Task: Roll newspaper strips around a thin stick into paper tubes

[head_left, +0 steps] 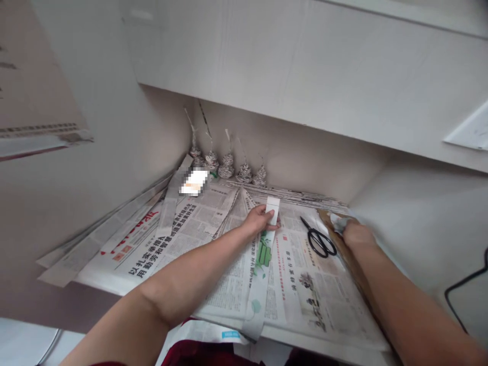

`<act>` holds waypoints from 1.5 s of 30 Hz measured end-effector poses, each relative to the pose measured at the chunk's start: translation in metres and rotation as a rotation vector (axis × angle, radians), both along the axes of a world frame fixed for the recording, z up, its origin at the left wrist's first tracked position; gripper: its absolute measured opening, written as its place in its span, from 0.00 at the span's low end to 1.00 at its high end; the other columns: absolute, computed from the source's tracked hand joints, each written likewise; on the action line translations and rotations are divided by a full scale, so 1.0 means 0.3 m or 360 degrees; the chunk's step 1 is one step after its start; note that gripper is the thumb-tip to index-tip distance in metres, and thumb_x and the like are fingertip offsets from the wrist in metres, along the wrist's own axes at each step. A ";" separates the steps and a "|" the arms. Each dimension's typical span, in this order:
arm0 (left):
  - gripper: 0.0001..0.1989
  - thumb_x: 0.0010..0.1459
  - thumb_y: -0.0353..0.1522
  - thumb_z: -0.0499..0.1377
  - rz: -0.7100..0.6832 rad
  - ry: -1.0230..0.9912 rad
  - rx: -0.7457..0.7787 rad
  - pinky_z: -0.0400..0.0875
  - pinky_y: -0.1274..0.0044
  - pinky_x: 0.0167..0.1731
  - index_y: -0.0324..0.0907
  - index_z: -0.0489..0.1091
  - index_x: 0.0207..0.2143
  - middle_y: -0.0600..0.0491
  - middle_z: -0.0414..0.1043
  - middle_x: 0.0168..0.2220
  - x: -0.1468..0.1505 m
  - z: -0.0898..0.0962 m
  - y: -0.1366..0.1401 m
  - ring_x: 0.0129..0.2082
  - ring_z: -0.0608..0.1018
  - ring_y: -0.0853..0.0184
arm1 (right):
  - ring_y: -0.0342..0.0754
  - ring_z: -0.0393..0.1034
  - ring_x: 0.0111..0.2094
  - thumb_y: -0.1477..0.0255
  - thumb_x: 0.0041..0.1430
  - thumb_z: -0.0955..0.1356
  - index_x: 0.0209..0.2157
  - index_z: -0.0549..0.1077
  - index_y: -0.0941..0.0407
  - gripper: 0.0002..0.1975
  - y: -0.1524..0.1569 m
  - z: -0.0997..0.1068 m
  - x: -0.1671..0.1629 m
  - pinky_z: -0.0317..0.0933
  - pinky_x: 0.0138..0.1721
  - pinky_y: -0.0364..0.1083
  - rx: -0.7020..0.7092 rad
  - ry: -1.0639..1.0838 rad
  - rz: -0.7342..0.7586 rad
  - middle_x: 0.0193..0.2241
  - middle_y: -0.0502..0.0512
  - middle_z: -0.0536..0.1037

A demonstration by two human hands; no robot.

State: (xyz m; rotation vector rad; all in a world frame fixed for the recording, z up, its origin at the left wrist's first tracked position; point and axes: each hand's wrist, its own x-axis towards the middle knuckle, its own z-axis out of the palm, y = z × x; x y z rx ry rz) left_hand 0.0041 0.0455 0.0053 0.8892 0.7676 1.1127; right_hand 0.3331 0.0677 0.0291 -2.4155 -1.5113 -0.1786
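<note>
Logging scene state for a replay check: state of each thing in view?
Left hand: closed on paper strip
Paper strip: extended lengthwise, green print facing up
Right hand: closed on grey-white bundle
Grey-white bundle: crumpled, partly hidden by hand
Scissors: lying on newspaper, blades appear closed
Newspaper: spread out
Coiled paper pieces: five, upright in a row

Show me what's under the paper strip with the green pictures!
Printed newspaper lies beneath the paper strip, showing on both sides. Anything directly under it is covered, so I can't see that. The left hand holds the strip's upper end.
</note>
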 end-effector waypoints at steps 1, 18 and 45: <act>0.05 0.57 0.29 0.56 -0.0015 -0.0001 0.0017 0.74 0.79 0.26 0.35 0.66 0.33 0.51 0.72 0.25 0.002 -0.004 0.001 0.22 0.76 0.71 | 0.62 0.72 0.38 0.77 0.50 0.61 0.38 0.76 0.59 0.16 -0.003 -0.007 0.005 0.61 0.37 0.57 -0.0104 -0.0074 -0.0009 0.34 0.70 0.76; 0.09 0.55 0.34 0.58 -0.0180 0.0126 -0.0041 0.73 0.78 0.22 0.36 0.70 0.33 0.51 0.73 0.23 -0.006 -0.008 -0.010 0.19 0.77 0.68 | 0.45 0.64 0.21 0.54 0.50 0.65 0.29 0.74 0.58 0.20 -0.114 0.012 -0.455 0.55 0.21 0.43 0.0204 0.1388 0.0721 0.23 0.56 0.73; 0.19 0.47 0.45 0.61 -0.0272 0.0548 0.0199 0.70 0.79 0.19 0.37 0.71 0.29 0.55 0.68 0.19 0.018 -0.022 -0.066 0.17 0.72 0.71 | 0.40 0.58 0.21 0.60 0.46 0.72 0.35 0.78 0.58 0.17 -0.155 -0.125 -0.526 0.50 0.21 0.41 0.0046 0.2253 0.1179 0.22 0.51 0.71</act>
